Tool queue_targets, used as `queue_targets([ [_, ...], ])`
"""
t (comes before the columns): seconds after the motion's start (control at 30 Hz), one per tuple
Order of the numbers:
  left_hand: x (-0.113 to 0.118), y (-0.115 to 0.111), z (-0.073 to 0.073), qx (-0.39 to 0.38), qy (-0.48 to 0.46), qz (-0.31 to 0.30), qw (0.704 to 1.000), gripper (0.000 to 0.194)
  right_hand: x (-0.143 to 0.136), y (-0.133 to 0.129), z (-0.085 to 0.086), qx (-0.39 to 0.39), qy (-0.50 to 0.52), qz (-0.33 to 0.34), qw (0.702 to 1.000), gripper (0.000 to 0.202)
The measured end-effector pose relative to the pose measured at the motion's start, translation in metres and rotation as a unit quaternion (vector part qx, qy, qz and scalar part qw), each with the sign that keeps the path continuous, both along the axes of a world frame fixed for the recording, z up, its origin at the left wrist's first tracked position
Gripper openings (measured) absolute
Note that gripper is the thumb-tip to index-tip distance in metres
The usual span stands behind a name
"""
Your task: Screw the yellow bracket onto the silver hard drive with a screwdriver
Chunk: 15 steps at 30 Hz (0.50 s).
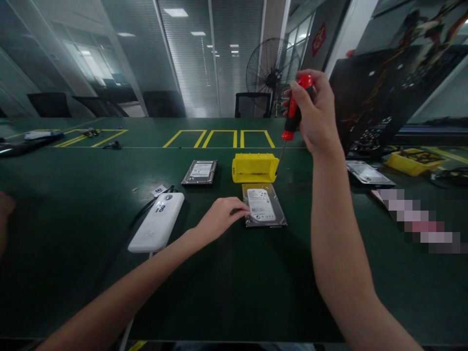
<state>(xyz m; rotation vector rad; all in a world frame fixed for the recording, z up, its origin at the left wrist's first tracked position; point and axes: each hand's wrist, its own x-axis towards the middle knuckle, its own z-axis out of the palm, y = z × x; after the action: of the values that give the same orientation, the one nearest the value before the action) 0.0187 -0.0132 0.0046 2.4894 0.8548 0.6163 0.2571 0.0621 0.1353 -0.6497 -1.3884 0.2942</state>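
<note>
A red and black screwdriver (291, 114) is gripped by my right hand (316, 107), raised above the table. Its thin shaft slants down so that the tip shows against the right end of the yellow bin (255, 155). Just in front of that bin lies a hard drive (261, 204) with a white label facing up. My left hand (223, 214) has its thumb and fingers pinched at the left edge of this drive. Whether a small part sits between the fingertips is hidden. A second hard drive (200, 171) rests farther back on the left.
Left of my left hand lies a white power bank (158, 223) with cables. On the right are another hard drive (368, 173), a yellow tray (413, 163) with dark parts and a blurred-out item. Part of another person's hand (5, 209) shows at the left edge.
</note>
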Motion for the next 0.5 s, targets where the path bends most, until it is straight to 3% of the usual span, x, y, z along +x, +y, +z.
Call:
queue_targets([
  [0.13,-0.01,-0.011,-0.006,0.004,-0.007,0.006,1.0,0.019,-0.014,-0.016,0.009,-0.016,-0.031,0.038,0.999,0.016],
  [0.27,-0.017,-0.016,-0.001,-0.003,0.011,0.005,1.0,0.02,-0.024,-0.029,0.012,-0.004,-0.07,0.066,0.995,0.014],
  [0.5,-0.044,-0.047,0.001,-0.03,0.098,-0.07,0.992,0.026,-0.03,-0.034,0.016,0.043,-0.065,0.08,0.994,0.015],
])
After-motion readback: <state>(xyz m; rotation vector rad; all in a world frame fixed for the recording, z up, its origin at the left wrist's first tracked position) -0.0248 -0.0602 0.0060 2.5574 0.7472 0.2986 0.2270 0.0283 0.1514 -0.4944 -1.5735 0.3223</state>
